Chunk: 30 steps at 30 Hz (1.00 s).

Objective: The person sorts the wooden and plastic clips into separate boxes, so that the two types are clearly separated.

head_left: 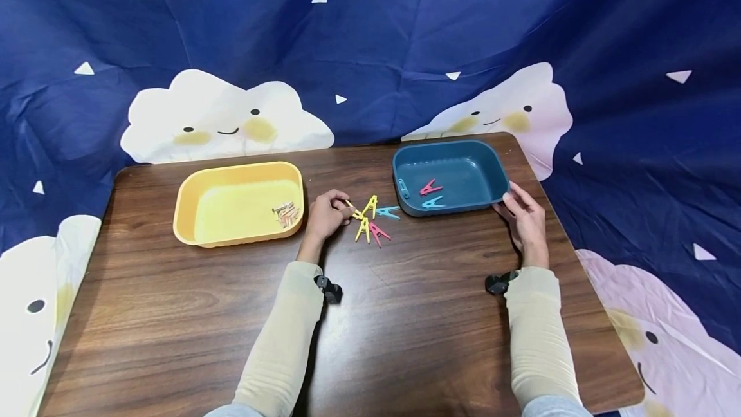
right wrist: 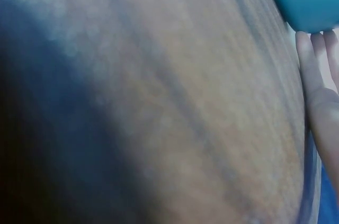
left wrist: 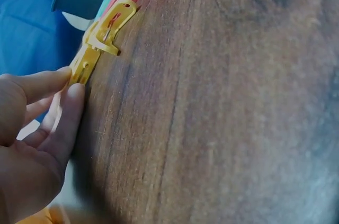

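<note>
My left hand (head_left: 327, 216) pinches one end of a yellow clothespin (left wrist: 85, 68) between thumb and fingertips, low over the table. Right around it lie two more yellow clothespins (head_left: 363, 230), a blue clothespin (head_left: 388, 212) and a pink clothespin (head_left: 379, 233). At the near right corner of a dark blue basin (head_left: 469, 176), my right hand (head_left: 528, 224) touches the outside with fairly straight fingers, as the right wrist view also shows. Inside that basin are a red clothespin (head_left: 431, 188) and two blue clothespins (head_left: 432, 202).
A yellow basin (head_left: 231, 237) stands left of my left hand, with a small pile of wooden clips (head_left: 287, 213) in its near right corner. Both basins stand on the brown wooden table (head_left: 405, 327). Behind the table hangs a blue cloth (head_left: 370, 37) with clouds.
</note>
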Each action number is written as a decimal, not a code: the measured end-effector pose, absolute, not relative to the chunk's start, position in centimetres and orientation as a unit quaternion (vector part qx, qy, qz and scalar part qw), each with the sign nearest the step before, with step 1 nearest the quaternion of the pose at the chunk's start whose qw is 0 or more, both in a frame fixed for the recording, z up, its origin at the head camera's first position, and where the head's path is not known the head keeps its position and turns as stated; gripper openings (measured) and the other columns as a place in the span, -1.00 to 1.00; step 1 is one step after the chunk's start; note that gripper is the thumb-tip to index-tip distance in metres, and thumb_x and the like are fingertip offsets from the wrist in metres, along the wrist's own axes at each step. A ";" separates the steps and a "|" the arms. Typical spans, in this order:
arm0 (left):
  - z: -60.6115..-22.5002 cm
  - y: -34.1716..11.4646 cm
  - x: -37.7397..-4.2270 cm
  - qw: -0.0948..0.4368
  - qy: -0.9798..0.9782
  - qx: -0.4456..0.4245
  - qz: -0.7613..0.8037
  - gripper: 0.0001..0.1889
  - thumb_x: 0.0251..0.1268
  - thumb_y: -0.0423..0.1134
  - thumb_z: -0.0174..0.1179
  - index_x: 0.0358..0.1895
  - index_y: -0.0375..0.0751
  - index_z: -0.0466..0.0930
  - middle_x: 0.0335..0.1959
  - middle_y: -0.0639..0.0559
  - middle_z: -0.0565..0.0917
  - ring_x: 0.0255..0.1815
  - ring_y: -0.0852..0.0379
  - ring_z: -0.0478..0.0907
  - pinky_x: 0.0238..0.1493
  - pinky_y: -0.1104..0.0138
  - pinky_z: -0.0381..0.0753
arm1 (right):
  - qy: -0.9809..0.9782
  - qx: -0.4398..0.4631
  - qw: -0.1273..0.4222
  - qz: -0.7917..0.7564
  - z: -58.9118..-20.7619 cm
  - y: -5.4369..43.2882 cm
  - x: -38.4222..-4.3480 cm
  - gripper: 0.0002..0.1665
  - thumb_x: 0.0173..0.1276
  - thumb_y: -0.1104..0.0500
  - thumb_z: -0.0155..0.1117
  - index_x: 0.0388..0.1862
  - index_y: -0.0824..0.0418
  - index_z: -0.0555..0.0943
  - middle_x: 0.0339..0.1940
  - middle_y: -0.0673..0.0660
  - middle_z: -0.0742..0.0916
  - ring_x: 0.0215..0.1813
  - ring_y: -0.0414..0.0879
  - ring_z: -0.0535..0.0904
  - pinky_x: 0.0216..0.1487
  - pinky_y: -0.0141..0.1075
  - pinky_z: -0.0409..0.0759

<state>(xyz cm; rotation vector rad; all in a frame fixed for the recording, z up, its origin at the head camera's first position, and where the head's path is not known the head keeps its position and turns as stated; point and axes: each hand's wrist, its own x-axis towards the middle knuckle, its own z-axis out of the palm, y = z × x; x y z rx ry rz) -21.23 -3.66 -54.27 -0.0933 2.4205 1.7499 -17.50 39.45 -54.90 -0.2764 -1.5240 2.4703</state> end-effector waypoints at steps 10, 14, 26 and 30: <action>-54.2 -3.8 -21.1 0.075 0.791 -0.021 0.607 -0.74 0.19 -0.52 0.37 -0.06 -0.42 0.61 -0.51 0.01 0.59 -0.62 0.22 0.57 -0.49 0.38 0.70 | -0.521 -0.092 0.112 0.841 -54.9 39.4 -17.4 -0.45 0.37 0.43 0.33 0.34 0.43 0.52 -0.11 0.19 0.71 0.01 -0.06 0.66 0.03 -0.19 0.70; -54.1 -3.8 -21.1 0.075 0.775 -0.022 0.627 -0.72 0.19 -0.55 0.36 -0.04 -0.48 0.59 -0.52 0.00 0.58 -0.62 0.21 0.57 -0.49 0.37 0.70 | -0.525 -0.091 0.113 0.839 -54.9 39.4 -17.5 -0.45 0.36 0.42 0.35 0.33 0.42 0.53 -0.11 0.19 0.72 0.00 -0.06 0.67 0.02 -0.20 0.70; -54.0 -4.0 -21.0 0.055 0.775 -0.036 0.629 -0.73 0.21 -0.54 0.35 -0.04 -0.45 0.58 -0.53 -0.01 0.58 -0.63 0.20 0.57 -0.50 0.35 0.71 | -0.533 -0.100 0.118 0.832 -54.8 39.1 -17.5 -0.46 0.38 0.44 0.31 0.34 0.44 0.51 -0.13 0.18 0.72 -0.02 -0.07 0.68 0.00 -0.20 0.71; -53.8 -3.9 -21.1 0.026 0.795 -0.030 0.606 -0.73 0.23 -0.47 0.37 -0.04 -0.40 0.58 -0.50 -0.04 0.62 -0.65 0.20 0.58 -0.51 0.33 0.70 | -0.526 -0.093 0.119 0.837 -54.8 39.1 -17.5 -0.45 0.38 0.45 0.30 0.34 0.45 0.50 -0.15 0.18 0.71 -0.03 -0.07 0.68 0.00 -0.20 0.71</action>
